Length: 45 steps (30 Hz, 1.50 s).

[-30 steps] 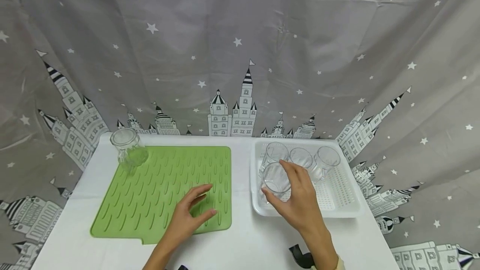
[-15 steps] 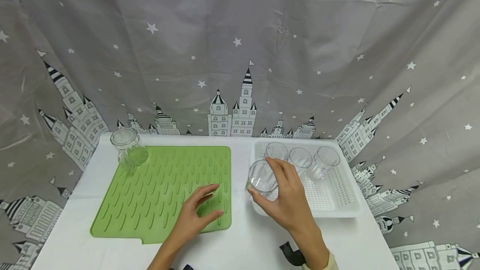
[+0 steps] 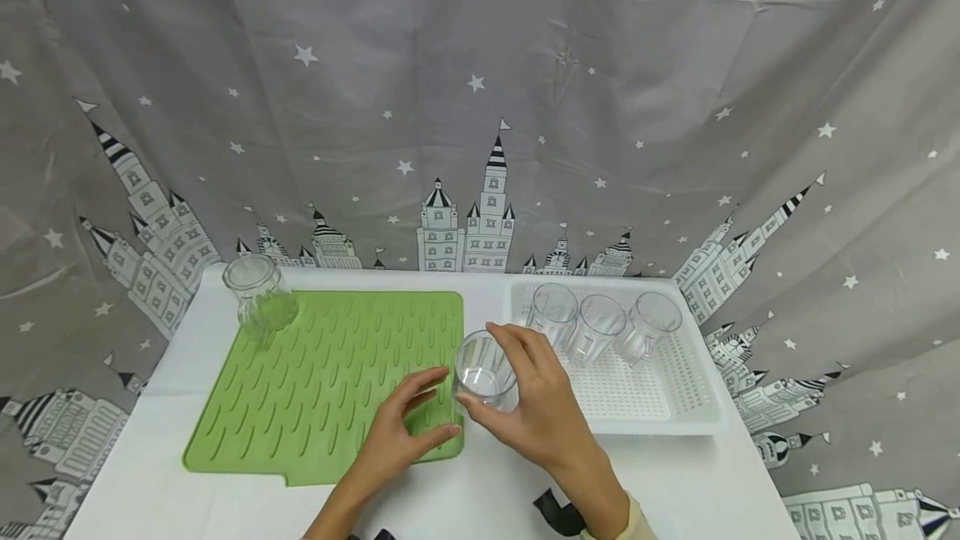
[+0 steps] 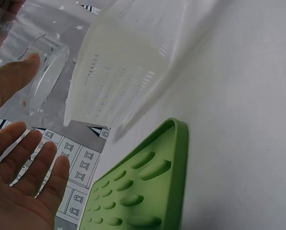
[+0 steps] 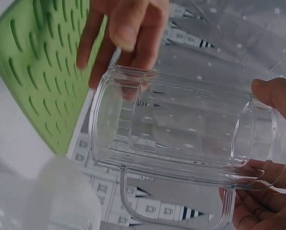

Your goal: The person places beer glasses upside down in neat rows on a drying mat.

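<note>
My right hand (image 3: pixel 536 407) grips a clear glass mug (image 3: pixel 483 377) near its rim, thumb on one side and fingers on the other. In the right wrist view the mug's handle (image 5: pixel 176 223) juts out from its side, and its thick base points toward the left hand. My left hand (image 3: pixel 397 432) hovers over the front right of the green mat (image 3: pixel 322 373), fingers spread and palm facing the mug. The left wrist view has the left thumb (image 4: pixel 18 76) overlapping the mug's base end. Another clear glass mug (image 3: pixel 255 298) stands at the mat's back left corner.
A white perforated basket (image 3: pixel 701 419) sits right of the mat, with three clear mugs standing in its back part, among them a rightmost mug (image 3: pixel 651 325). White cloth (image 3: pixel 510 490) covers the table. A grey curtain (image 3: pixel 480 48) with stars and castles hangs behind.
My right hand has lifted the mug out of the basket and carried it left, toward the mat's right edge. The left hand has shifted slightly right, closer to the mug.
</note>
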{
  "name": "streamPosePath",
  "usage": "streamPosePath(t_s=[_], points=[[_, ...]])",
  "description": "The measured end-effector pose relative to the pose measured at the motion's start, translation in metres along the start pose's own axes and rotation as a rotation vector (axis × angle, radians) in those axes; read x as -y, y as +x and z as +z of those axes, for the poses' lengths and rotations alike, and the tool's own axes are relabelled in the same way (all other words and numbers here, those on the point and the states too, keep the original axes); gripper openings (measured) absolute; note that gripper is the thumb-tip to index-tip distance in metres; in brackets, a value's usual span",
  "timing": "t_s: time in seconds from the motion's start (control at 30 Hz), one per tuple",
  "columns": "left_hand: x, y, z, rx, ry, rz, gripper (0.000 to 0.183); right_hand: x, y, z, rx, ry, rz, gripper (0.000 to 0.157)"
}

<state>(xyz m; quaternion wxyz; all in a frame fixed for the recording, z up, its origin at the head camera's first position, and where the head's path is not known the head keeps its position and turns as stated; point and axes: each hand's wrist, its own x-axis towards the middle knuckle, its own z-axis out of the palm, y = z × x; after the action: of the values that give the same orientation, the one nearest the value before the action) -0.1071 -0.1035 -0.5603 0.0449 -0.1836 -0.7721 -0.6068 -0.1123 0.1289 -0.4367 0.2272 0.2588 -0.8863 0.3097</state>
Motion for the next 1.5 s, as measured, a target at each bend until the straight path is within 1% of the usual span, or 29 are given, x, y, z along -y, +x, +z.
streamPosePath(t_s=[0.17, 0.33, 0.47, 0.67, 0.93, 1.2, 1.37, 1.5], points=[[-0.002, -0.001, 0.004, -0.002, 0.016, -0.028, 0.078, 0.007, -0.004, 0.011, 0.032, 0.029, -0.025, 0.084], [0.000, -0.004, 0.005, -0.008, 0.030, -0.059, 0.081, 0.012, -0.007, 0.020, 0.044, 0.043, -0.060, 0.084], [0.000, -0.006, 0.005, 0.004, 0.024, -0.076, 0.082, 0.013, -0.007, 0.022, 0.046, 0.053, -0.083, 0.084], [-0.004, -0.008, 0.005, 0.023, 0.016, -0.104, 0.085, 0.014, -0.007, 0.022, 0.050, 0.056, -0.094, 0.085], [-0.004, -0.009, 0.004, 0.004, 0.058, -0.084, 0.083, 0.013, -0.007, 0.023, 0.051, 0.059, -0.086, 0.084], [0.000, -0.010, 0.001, -0.026, 0.099, -0.023, 0.080, 0.007, -0.008, 0.019, 0.063, 0.072, -0.065, 0.081], [-0.004, -0.010, -0.004, -0.047, 0.113, -0.041, 0.082, 0.001, -0.010, 0.016, 0.082, 0.076, -0.029, 0.077], [-0.008, -0.010, -0.009, -0.072, 0.105, -0.052, 0.084, -0.009, -0.013, 0.016, 0.103, 0.097, 0.007, 0.073]])
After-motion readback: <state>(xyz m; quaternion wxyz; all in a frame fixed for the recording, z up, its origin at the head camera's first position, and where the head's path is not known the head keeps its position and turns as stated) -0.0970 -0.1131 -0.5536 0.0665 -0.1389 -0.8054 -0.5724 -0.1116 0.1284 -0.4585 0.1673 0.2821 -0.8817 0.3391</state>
